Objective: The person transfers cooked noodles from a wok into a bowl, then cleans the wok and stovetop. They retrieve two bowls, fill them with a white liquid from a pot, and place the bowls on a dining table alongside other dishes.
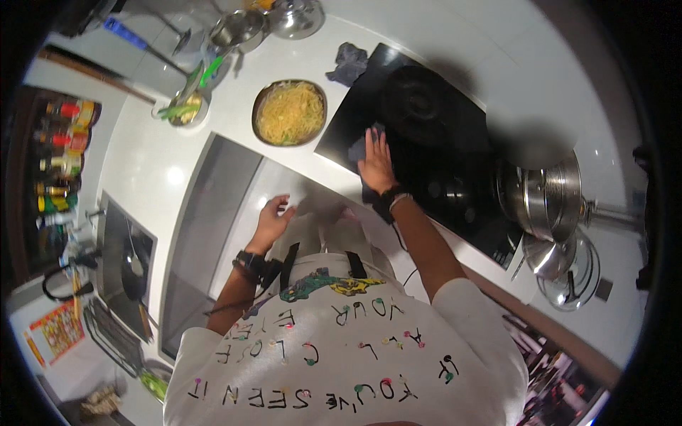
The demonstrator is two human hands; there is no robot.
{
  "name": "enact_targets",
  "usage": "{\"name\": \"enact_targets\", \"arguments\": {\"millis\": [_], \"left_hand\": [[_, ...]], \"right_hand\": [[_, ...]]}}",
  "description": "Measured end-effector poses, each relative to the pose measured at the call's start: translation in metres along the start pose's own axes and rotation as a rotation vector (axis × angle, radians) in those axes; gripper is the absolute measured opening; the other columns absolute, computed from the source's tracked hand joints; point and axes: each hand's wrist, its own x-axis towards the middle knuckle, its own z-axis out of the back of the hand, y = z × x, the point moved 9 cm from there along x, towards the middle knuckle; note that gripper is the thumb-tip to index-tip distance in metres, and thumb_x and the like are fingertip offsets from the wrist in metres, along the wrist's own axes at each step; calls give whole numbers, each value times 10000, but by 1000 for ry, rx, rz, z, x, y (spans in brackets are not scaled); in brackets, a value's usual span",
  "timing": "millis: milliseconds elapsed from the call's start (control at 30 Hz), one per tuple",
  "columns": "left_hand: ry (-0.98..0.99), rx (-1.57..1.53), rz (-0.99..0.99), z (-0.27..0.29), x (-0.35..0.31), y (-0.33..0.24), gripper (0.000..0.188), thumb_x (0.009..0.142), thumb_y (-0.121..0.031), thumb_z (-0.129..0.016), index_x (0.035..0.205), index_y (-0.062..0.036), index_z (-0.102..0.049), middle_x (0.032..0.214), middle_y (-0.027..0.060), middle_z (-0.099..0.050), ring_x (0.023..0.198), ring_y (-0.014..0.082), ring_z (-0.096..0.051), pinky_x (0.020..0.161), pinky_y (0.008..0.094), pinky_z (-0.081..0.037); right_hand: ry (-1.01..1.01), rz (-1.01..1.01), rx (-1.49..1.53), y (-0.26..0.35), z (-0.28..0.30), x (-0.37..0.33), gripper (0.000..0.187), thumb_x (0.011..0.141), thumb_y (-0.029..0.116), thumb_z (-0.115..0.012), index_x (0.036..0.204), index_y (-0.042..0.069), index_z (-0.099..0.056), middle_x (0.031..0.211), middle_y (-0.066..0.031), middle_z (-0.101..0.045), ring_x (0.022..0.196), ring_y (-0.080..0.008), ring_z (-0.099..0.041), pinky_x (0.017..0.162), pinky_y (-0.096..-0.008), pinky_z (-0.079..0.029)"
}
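Right hand [376, 162] lies flat, palm down, fingers stretched out, pressing a dark grey cloth [361, 148] onto the near-left part of the black glass cooktop [426, 142]; cloth shows past the fingertips and along the hand's left side. Not gripped, just pinned under the open palm. Left hand [273, 220] hovers open, fingers loosely spread, holding nothing, above the white countertop [153, 170], left of and nearer than the right hand. Both wrists wear dark bands. Round metal bowl of yellow shredded food [290, 112] sits on the counter just left of the cooktop. A second crumpled grey rag [348, 64] lies at the cooktop's far-left corner. Stainless steel pot [547, 195] stands on the cooktop's right side, with a glass lid [572, 273] resting near it. Far left: small dish with green utensils [186, 106].
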Motion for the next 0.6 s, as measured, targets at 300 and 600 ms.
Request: {"name": "enact_targets", "arguments": {"millis": [300,600], "left_hand": [[-8,-1020,286,-3,108,11,304,1035,-103,-403,1232,124,-449,1174,238,-595,1086,299,-633,1003,356,-535],[-73,-1234,217,-46,150,-9,287,1025,-59,-342,1156,147,-492,1129,246,-620,1056,301,-647,996,364,-544]], "right_hand": [[77,115,-10,31,-7,19,714,919,103,-612,1490,-69,-219,1573,-304,-172,1453,-446,-218,1185,-482,-239],[-36,-88,-319,-2,-25,60,811,984,398,-489,1464,-174,-174,1561,-346,-148,1458,-463,-182,1202,-505,-164]]}}
